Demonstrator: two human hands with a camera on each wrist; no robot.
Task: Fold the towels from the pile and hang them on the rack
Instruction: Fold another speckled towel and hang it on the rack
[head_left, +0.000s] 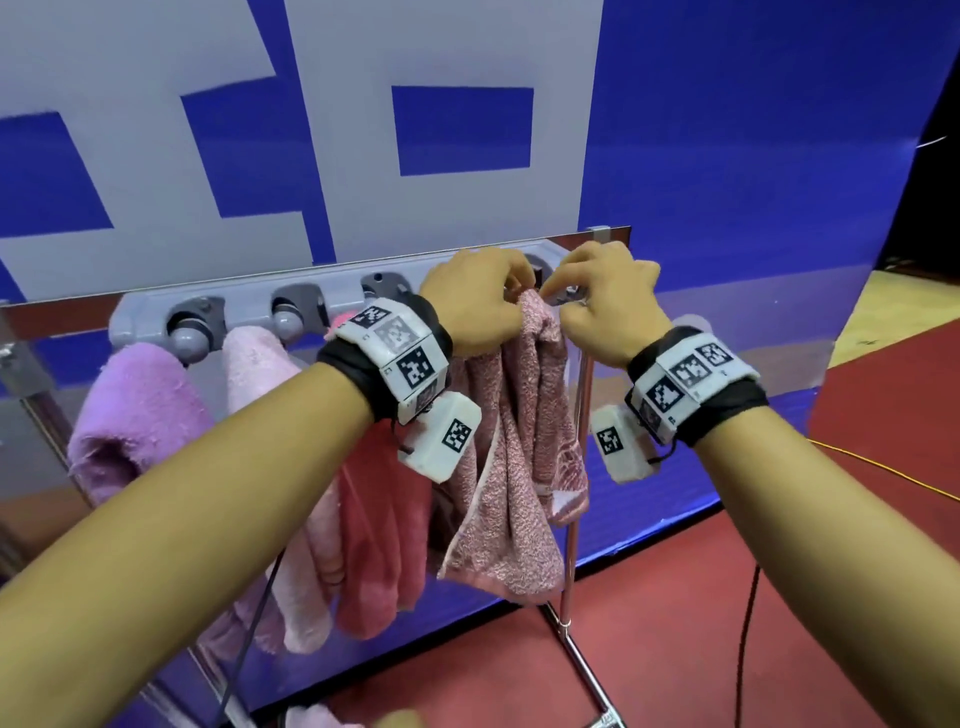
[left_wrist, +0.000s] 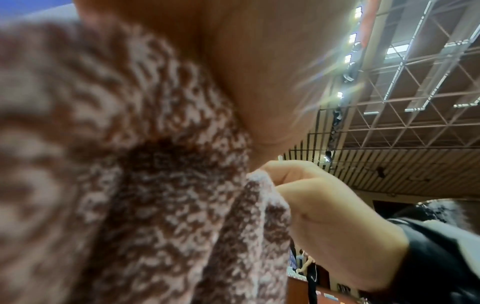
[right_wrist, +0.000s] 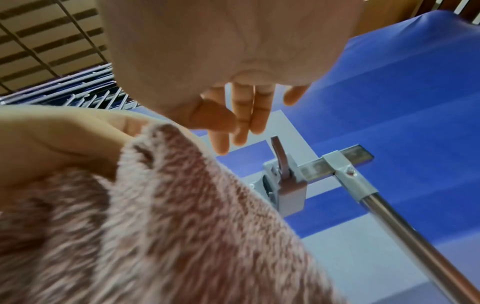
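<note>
A mottled pink-brown towel (head_left: 509, 467) hangs folded at the right end of the grey rack (head_left: 249, 296). My left hand (head_left: 478, 301) grips its bunched top just in front of the last hook. My right hand (head_left: 597, 296) is beside it, thumb and forefinger pinching the towel's top edge. The left wrist view shows the towel (left_wrist: 130, 185) close up, with the right hand (left_wrist: 324, 205) curled at its edge. In the right wrist view the towel (right_wrist: 182, 226) sits under the left hand (right_wrist: 52, 139), and the grey hook (right_wrist: 285, 179) lies just beyond my right fingers (right_wrist: 241, 123).
Three more towels hang to the left: purple (head_left: 135, 415), pale pink (head_left: 270, 364) and rose red (head_left: 379, 545). The rack's metal pole (head_left: 576, 467) drops behind the held towel. A blue and grey wall (head_left: 727, 208) stands close behind. Cables (head_left: 748, 623) cross the red floor.
</note>
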